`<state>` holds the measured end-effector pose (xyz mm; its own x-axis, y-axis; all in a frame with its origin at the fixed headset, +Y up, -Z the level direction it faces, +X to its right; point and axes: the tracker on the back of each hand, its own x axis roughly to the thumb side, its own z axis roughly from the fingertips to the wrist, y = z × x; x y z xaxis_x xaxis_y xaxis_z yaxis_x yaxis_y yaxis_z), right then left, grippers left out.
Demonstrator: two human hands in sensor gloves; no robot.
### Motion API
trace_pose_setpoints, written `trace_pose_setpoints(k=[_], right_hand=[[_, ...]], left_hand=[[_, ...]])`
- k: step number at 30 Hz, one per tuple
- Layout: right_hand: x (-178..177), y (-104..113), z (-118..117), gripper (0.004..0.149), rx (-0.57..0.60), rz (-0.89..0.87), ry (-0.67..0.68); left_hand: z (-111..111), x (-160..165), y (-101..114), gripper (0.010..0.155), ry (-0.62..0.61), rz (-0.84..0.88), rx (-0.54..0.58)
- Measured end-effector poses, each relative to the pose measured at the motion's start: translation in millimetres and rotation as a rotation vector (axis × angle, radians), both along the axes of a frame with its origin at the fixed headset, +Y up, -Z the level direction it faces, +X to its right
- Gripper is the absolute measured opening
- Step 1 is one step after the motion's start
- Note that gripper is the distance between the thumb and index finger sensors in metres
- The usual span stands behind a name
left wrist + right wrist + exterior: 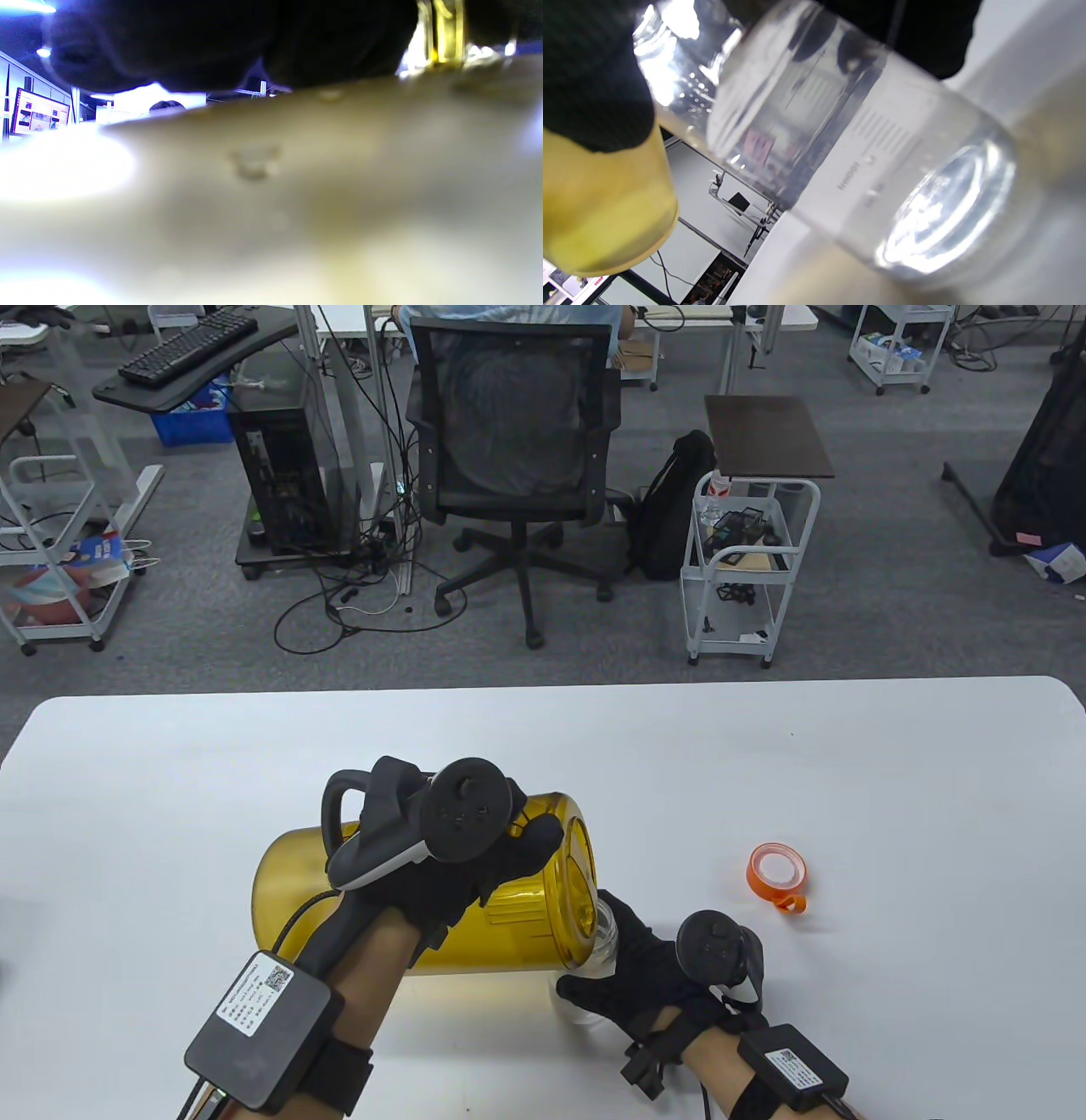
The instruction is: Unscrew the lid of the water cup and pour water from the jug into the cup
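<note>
- Spill risk first: amber jug tipped nearly onto its side, mouth lowered right over clear cup; wide mouth against narrow cup opening, so a slightly steeper tilt could likely send water over the rim onto the table.
- Left hand wrapped over the jug's upper side, fingers curled around it; handle apparently left free behind the hand, so a wet or heavy body might twist in that grip.
- Right hand curled around the cup, steadying it on the table; in the right wrist view, cup looks tilted, though possibly only from camera angle; actual stream of water not discernible.
- Loosened hold or a nudge from the jug rim could probably tip the cup.
- Orange lid already off, lying on the table well right of the cup, away from any likely splash.
- White table smooth and glossy, rounded corners; spilled water would likely spread fast.
- Beyond: grey carpet, black office chair, white wheeled cart, black backpack, computer tower with cables trailing on the floor.
- Left wrist view mostly blurred, little usable.
</note>
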<state>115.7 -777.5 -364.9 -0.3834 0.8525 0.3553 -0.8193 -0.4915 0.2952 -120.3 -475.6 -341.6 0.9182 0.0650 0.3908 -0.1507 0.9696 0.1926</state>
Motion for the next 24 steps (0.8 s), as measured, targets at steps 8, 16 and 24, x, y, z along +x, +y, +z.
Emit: trace_pose_setpoints(k=[8,16,24], right_hand=[[0.1,-0.1,0.0,0.107,0.001,0.000,-0.001],[0.1,-0.1,-0.1,0.107,0.003,0.002,-0.001],[0.2,-0.2,0.0,0.107,0.004,0.001,-0.002]], left_hand=[[0.0,1.3,0.4,0.066,-0.001,-0.006,0.001],[0.0,4.7,1.3,0.066,0.002,-0.015,-0.001],[0.3,5.0,1.2,0.066,0.008,-0.014,-0.002]])
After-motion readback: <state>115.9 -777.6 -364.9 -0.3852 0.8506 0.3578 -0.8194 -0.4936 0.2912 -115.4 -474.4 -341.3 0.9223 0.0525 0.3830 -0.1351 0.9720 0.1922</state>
